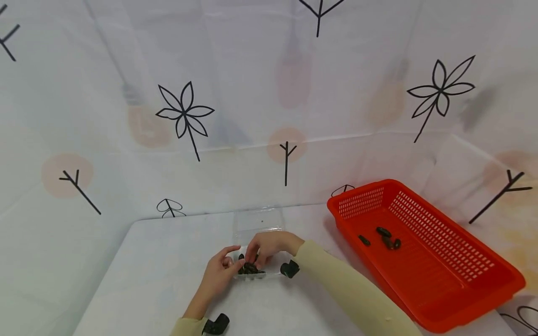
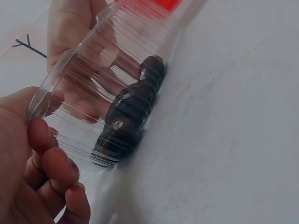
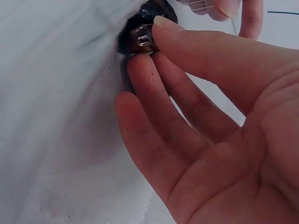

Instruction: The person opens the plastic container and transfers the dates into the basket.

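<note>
Right hand (image 1: 269,245): thumb on a dark piece (image 3: 142,39), fingertips close by — can't tell if pinched. Left hand (image 1: 216,274) pinches the clear container (image 1: 273,266) by its rim. Dark pieces (image 1: 250,268) inside — red basket (image 1: 433,280) right, few more in it.

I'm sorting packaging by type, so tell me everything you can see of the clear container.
The clear container looks like thin plastic, with ribbed walls and a rim. Its clear lid lies open on the far side. It sits on the white table, left of the red basket, with dark, glossy pieces inside. The left hand pinches its rim; the right hand is at the pieces.
</note>
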Tool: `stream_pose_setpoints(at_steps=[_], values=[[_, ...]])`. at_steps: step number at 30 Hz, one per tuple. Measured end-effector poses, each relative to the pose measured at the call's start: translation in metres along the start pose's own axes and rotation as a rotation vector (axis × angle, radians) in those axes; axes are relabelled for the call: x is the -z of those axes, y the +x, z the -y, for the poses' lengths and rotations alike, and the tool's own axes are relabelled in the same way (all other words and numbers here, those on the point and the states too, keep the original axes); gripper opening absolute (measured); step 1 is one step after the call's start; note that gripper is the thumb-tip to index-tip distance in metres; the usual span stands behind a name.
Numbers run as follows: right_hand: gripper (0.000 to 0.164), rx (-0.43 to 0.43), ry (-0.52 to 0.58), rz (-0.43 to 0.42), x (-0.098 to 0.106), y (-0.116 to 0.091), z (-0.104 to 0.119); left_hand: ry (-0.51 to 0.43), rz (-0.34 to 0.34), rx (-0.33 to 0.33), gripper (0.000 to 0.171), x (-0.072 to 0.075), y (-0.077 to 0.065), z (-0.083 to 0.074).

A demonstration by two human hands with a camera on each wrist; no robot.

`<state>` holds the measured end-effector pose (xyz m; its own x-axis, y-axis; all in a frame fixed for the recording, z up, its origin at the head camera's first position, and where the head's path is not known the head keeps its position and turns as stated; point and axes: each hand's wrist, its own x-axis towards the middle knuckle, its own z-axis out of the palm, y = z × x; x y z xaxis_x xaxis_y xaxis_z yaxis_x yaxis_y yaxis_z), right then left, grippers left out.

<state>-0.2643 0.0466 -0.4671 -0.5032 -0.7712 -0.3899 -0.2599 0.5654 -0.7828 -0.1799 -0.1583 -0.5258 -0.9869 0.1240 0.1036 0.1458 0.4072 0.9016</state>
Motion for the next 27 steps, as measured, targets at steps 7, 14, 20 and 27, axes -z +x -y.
stream_pose_setpoints(at_steps=[7,14,20,27], values=[[0.035,-0.036,0.008,-0.017,-0.005,0.000,-0.002,-0.025,-0.021,0.014,0.044,-0.003,-0.004,-0.004],[0.030,-0.059,-0.045,-0.016,-0.008,-0.003,-0.001,-0.071,-0.033,0.022,0.046,-0.006,-0.005,0.001],[0.025,-0.043,-0.050,0.002,-0.008,-0.005,-0.001,-0.124,-0.047,0.038,0.048,-0.008,-0.008,0.007],[0.022,-0.023,-0.028,-0.006,-0.009,-0.006,-0.004,-0.137,-0.056,-0.009,0.047,-0.011,-0.008,0.009]])
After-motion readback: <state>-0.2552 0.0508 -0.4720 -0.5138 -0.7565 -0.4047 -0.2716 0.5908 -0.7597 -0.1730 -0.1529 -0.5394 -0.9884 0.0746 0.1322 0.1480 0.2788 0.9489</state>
